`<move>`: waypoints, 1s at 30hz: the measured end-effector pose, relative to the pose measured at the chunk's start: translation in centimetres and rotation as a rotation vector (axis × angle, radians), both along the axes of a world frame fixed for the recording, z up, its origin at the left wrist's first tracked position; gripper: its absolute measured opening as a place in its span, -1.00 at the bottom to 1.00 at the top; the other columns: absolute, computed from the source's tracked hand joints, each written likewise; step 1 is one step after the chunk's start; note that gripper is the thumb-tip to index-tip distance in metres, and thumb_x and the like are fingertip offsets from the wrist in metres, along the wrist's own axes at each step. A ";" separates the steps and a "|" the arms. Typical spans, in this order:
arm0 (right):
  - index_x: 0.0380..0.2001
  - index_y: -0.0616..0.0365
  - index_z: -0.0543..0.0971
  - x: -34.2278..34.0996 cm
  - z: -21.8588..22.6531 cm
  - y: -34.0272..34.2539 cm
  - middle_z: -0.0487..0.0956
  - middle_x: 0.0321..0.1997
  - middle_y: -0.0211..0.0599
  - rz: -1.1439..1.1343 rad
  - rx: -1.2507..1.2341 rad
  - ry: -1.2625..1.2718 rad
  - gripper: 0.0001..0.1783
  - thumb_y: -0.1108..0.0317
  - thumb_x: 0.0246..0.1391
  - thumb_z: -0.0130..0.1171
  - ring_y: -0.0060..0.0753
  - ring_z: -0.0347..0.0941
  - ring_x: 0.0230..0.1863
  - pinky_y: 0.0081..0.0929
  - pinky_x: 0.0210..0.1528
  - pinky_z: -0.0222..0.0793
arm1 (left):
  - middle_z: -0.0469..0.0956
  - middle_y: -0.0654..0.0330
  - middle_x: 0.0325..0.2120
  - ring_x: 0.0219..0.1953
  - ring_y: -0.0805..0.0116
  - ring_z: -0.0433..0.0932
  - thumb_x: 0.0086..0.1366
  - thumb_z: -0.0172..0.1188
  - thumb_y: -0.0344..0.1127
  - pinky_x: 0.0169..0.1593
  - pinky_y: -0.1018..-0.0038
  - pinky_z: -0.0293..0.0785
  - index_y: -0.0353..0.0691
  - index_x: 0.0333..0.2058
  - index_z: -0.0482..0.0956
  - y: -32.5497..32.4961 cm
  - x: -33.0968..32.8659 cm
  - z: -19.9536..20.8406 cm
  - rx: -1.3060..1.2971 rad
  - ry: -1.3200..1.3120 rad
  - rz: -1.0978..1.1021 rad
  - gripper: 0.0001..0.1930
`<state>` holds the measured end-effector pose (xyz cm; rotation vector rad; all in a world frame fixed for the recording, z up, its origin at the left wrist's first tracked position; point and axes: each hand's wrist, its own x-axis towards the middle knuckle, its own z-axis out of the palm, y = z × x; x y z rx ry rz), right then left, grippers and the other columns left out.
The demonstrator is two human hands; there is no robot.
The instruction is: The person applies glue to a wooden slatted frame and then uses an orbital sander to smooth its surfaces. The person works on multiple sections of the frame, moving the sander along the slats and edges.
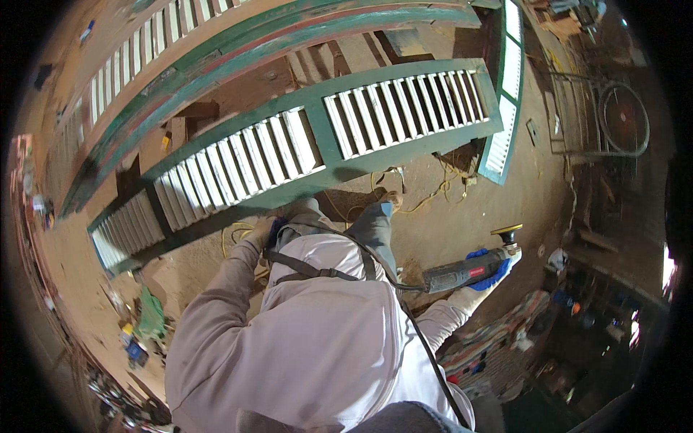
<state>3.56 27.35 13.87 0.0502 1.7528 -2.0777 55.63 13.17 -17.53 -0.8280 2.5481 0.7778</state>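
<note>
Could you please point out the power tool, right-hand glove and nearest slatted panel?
Power tool [458,274], head view: its dark body.
Right-hand glove [499,272], head view: its blue part.
Nearest slatted panel [323,137], head view: green crosspiece between slats.

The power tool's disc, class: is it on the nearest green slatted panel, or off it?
Off: the disc is at the right, with floor showing between it and the panel.

Green shutter [328,137] (white slats [302,137]), dark-grey grinder [458,273].
</note>
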 end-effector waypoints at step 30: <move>-0.06 0.00 0.47 -36.0 -1.4 -7.8 0.56 -0.38 -0.33 0.342 0.228 0.050 -0.53 -0.09 0.22 0.31 -0.38 0.54 -0.44 -0.33 -0.35 0.57 | 0.70 -0.02 -0.24 -0.10 -0.03 0.66 0.31 0.17 0.10 0.01 0.09 0.55 -0.12 -0.19 0.71 -4.0 -45.1 9.7 0.123 -0.038 0.447 -0.59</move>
